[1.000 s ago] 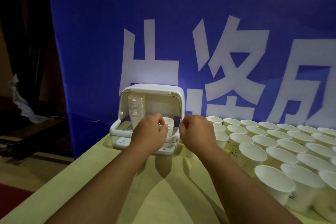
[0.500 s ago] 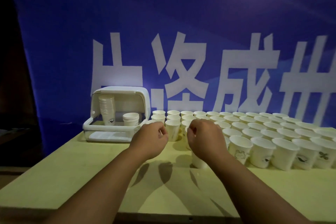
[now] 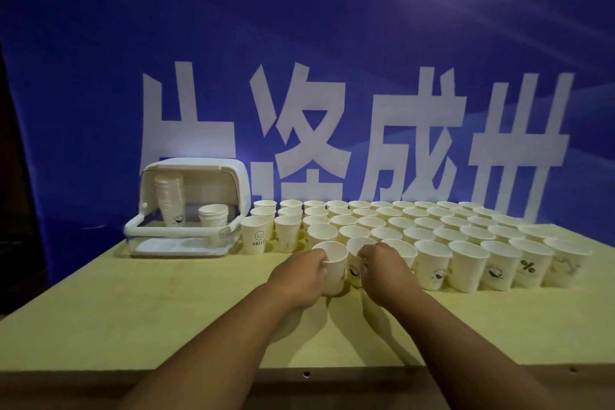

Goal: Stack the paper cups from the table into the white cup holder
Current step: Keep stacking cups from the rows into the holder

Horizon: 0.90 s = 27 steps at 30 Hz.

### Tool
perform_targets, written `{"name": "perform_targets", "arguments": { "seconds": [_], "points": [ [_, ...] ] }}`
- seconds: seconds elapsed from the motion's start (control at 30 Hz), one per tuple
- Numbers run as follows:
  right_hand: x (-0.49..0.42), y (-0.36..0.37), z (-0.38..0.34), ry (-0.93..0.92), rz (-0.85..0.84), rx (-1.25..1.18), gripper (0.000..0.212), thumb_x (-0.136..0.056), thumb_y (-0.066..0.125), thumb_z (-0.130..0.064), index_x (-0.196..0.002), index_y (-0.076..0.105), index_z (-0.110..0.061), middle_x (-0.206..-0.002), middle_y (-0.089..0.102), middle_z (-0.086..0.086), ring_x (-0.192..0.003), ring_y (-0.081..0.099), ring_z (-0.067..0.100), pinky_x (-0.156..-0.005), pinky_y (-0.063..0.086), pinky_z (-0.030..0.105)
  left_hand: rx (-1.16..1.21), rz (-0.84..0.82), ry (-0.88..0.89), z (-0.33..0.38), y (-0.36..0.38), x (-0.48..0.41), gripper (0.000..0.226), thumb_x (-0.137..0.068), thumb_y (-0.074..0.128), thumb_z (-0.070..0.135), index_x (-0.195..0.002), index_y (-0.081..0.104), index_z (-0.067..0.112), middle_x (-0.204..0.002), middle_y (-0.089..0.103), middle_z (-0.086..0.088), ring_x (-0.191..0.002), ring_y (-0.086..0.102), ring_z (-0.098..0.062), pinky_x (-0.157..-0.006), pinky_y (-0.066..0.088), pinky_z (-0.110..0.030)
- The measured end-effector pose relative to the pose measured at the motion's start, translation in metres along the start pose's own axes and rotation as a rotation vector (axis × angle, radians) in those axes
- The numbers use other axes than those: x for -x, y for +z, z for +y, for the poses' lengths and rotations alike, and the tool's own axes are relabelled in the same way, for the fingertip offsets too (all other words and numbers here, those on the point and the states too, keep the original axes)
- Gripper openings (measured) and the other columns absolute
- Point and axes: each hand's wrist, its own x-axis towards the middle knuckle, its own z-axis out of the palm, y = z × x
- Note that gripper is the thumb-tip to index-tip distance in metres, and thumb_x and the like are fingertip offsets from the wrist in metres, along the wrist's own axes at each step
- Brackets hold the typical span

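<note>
My left hand (image 3: 301, 273) grips a white paper cup (image 3: 334, 263) at the front of the cup rows. Beside it, my right hand (image 3: 382, 268) curls around the neighbouring cup (image 3: 355, 260), which is partly hidden by the fingers. Several rows of white paper cups (image 3: 432, 233) stand upright across the right half of the table. At the back left sits the white cup holder (image 3: 186, 210) with its lid raised. Inside it are a tall stack of cups (image 3: 170, 198) and a short stack (image 3: 213, 225).
The yellow-green table (image 3: 149, 303) has its front edge near me. A blue banner (image 3: 299, 60) with large white characters hangs right behind the cups and holder. Dark floor lies beyond the table's left side.
Both hands have drawn back from the cup holder to the front row of cups and each has closed on a cup. The view has shifted right and back.
</note>
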Motion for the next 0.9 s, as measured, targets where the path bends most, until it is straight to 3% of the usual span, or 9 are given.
{"name": "perform_targets", "arguments": {
  "seconds": [0.1,0.33,0.53,0.7,0.9],
  "points": [
    [-0.002,0.001,-0.001,-0.025,0.057,-0.036,0.008,-0.095,0.063,-0.020,-0.095,0.070,-0.025,-0.090,0.064,-0.004,-0.077,0.060,0.010,-0.075,0.059,0.032,-0.009,0.076,-0.025,-0.007,-0.002,0.001,0.018,-0.106,0.044,0.037,-0.092,0.052,0.028,-0.098,0.063,0.003,-0.086,0.059,-0.020,-0.073,0.050,-0.039],
    [-0.010,-0.003,-0.039,-0.140,0.219,-0.121,0.013,-0.099,0.057,-0.033,-0.103,0.068,-0.026,-0.090,0.058,-0.011,-0.081,0.056,0.010,-0.073,0.055,0.027,-0.052,0.257,-0.026,-0.032,-0.039,0.011,0.025,-0.108,0.037,0.043,-0.092,0.050,0.029,-0.092,0.060,0.006,-0.083,0.056,-0.019,-0.060,0.036,-0.034],
    [-0.030,0.009,-0.084,-0.207,0.240,-0.235,0.014,-0.100,0.056,-0.031,-0.104,0.068,-0.026,-0.095,0.061,-0.009,-0.088,0.056,0.011,-0.077,0.055,0.033,-0.051,0.412,-0.099,-0.083,-0.075,0.007,0.018,-0.108,0.039,0.042,-0.097,0.048,0.031,-0.101,0.051,0.005,-0.088,0.052,-0.018,-0.068,0.038,-0.035],
    [-0.056,0.031,-0.120,-0.243,0.247,-0.290,0.014,-0.099,0.056,-0.029,-0.098,0.068,-0.023,-0.092,0.061,-0.007,-0.085,0.054,0.011,-0.077,0.053,0.034,-0.044,0.476,-0.151,-0.133,-0.104,-0.007,0.023,-0.107,0.041,0.039,-0.098,0.055,0.023,-0.107,0.053,0.001,-0.094,0.055,-0.027,-0.078,0.048,-0.041],
    [-0.093,0.058,-0.160,-0.255,0.257,-0.397,0.013,-0.100,0.057,-0.027,-0.103,0.068,-0.020,-0.096,0.061,-0.004,-0.088,0.057,0.014,-0.081,0.055,0.035,-0.040,0.577,-0.189,-0.180,-0.128,-0.037,0.021,-0.108,0.042,0.037,-0.098,0.055,0.024,-0.106,0.049,0.003,-0.090,0.053,-0.023,-0.073,0.045,-0.037]
  ]
}}
